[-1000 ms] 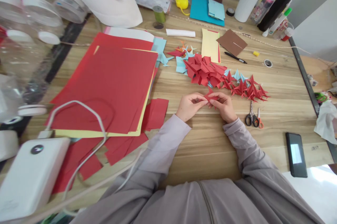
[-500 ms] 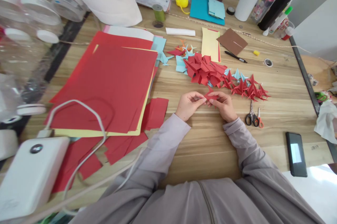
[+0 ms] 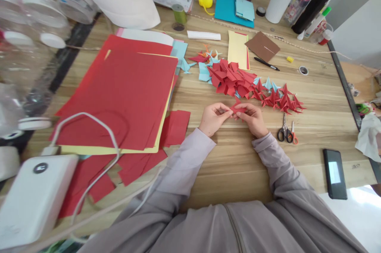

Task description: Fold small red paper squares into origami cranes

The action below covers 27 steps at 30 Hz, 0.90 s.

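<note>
Both my hands meet over the wooden table (image 3: 238, 165), pinching one small folded red paper piece (image 3: 237, 107). My left hand (image 3: 213, 118) grips its left end with curled fingers. My right hand (image 3: 252, 119) grips its right side, fingers closed over it. Just beyond lies a heap of folded red paper shapes (image 3: 232, 79), running right into a row of red and light blue folded figures (image 3: 278, 97).
Large red sheets (image 3: 125, 94) on yellow paper lie at left, small red squares (image 3: 175, 126) beside them. Scissors (image 3: 285, 132) and a black phone (image 3: 335, 173) sit at right. A white device (image 3: 32, 201) with a cable is at near left. Bottles, tape and paper crowd the far edge.
My hands stay in place with only small finger movements on the red paper piece. The camera has shifted very slightly.
</note>
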Motion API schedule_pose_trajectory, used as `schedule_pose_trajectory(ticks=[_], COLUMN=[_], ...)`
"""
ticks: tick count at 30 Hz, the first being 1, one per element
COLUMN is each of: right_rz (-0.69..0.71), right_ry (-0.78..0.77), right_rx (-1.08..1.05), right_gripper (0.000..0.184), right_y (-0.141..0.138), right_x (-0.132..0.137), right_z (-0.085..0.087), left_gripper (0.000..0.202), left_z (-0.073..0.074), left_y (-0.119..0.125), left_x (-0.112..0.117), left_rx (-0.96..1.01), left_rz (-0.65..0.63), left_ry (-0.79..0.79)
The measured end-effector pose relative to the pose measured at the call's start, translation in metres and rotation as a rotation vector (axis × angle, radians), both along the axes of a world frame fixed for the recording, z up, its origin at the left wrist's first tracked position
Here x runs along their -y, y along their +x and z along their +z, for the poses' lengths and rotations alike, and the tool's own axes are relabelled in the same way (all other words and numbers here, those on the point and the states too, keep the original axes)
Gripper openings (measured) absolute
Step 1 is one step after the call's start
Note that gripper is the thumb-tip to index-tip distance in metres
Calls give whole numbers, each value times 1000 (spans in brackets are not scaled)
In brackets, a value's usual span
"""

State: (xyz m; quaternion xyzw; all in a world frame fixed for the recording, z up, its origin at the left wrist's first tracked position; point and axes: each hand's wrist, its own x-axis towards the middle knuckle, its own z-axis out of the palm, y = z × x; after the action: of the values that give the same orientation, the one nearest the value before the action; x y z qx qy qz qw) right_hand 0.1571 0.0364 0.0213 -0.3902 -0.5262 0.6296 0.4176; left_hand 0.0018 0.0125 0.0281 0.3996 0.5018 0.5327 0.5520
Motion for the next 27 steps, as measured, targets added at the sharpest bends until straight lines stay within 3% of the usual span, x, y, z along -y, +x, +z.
schedule_pose_trajectory(ticks=[27], right_rz=[19], right_ry=[-34], right_rx=[-26], right_gripper=[27], right_y=[-1], right_x=[1], right_z=[5], left_gripper=[21], left_z=[0], left_y=[2], left_x=[0], left_rx=[31], left_rz=[37], left_ry=[-54])
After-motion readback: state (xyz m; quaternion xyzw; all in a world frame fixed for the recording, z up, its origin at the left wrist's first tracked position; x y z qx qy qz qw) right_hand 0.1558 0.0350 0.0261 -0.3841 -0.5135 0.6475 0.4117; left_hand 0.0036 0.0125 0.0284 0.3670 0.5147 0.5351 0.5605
